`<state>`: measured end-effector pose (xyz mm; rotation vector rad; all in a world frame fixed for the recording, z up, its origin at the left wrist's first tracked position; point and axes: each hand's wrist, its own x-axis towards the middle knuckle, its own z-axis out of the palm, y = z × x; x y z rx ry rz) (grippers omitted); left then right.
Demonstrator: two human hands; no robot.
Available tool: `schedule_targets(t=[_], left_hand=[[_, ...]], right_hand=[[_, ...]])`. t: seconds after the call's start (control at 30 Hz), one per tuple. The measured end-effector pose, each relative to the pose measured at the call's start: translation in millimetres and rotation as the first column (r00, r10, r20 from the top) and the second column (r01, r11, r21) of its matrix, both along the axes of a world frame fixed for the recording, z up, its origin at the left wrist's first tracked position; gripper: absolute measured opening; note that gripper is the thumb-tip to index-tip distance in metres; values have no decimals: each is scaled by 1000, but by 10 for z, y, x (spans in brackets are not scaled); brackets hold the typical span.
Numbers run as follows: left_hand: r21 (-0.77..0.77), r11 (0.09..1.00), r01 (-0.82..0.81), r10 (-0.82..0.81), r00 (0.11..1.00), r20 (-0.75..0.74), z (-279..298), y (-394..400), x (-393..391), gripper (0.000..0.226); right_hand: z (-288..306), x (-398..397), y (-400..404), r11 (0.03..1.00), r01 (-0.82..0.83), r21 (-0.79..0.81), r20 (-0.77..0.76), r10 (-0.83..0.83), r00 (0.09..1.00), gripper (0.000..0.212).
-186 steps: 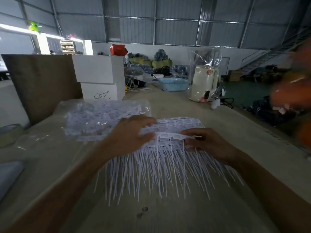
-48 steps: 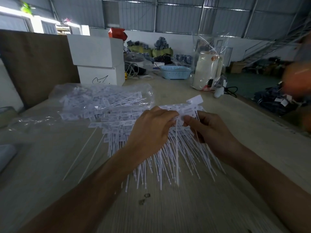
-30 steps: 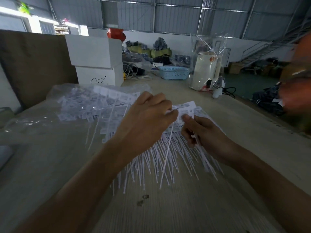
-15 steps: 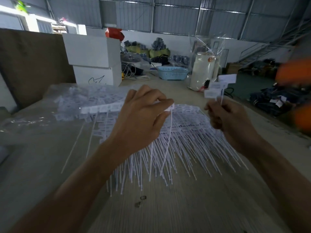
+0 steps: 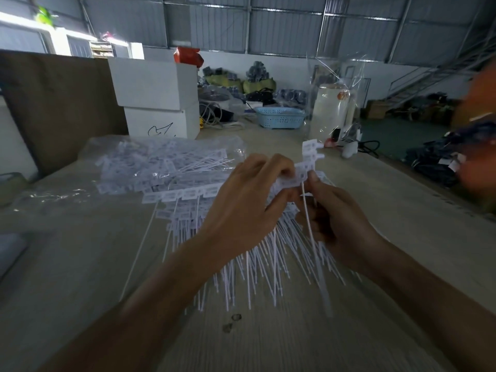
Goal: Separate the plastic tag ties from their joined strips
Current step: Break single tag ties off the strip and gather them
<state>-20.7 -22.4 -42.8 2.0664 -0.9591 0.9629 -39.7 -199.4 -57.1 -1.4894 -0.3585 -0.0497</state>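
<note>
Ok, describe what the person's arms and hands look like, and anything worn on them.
Both forearms are bare up to the bottom edge of the picture, with no sleeves in view. The left hand and right hand wear no gloves. No ring, watch or wristband shows on the parts that can be seen. The light is dim, so small marks cannot be told.

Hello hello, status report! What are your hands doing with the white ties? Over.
Left hand and right hand both pinch a joined strip above the tie pile. A few tags stick up. Nothing in the way.
</note>
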Motion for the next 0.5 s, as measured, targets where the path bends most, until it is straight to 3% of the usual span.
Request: schedule_targets(t=[0.07,0.13,0.3,0.5], left_hand=[[-3,1000,4,-4,1000,-18,-22,1,18,25],[23,1000,-19,19,1000,-20,-43,-7,45,24],[73,996,58,-55,997,-49,-37,16,79,24],[160,982,-96,103,994,-35,-33,123,118,34]], right_hand=[[5,3,-5,1000,18,4,-5,-18,1000,76],[-1,12,-21,998,64,1,0,-64,998,82],[7,44,-45,977,201,-68,33,-199,979,35],[83,30,-97,978,208,23,-31,-208,978,31]])
